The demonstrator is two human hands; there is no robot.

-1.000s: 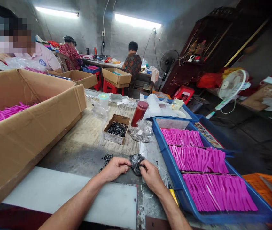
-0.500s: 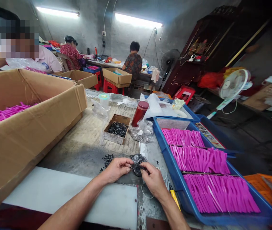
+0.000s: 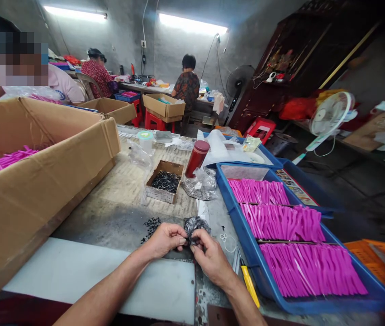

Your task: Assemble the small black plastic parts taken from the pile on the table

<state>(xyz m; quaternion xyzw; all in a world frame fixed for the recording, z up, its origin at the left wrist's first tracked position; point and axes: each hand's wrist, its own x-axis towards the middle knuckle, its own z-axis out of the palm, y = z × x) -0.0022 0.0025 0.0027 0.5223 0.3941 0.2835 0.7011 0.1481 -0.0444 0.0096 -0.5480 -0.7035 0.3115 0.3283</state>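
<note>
My left hand is closed in a pinch, its fingertips almost meeting those of my right hand. The right hand is pinched too. Whatever sits between the fingertips is dark and too small to name. Just beyond them lies a clear plastic bag with black contents, partly covered by my right fingers. A loose pile of small black pieces is on the table to the left of my left hand. Right of my right hand are a thin white cord and a tool with a yellow handle.
A blue crate with rows of magenta strips stands right. Left is a large cardboard box. Ahead are a small box of black pieces, a red flask and a plastic bag. Several people sit beyond.
My right hand has moved a little left and down, from the edge of the plastic bag to beside my left fingertips. The left hand has hardly moved. The view has shifted slightly.
</note>
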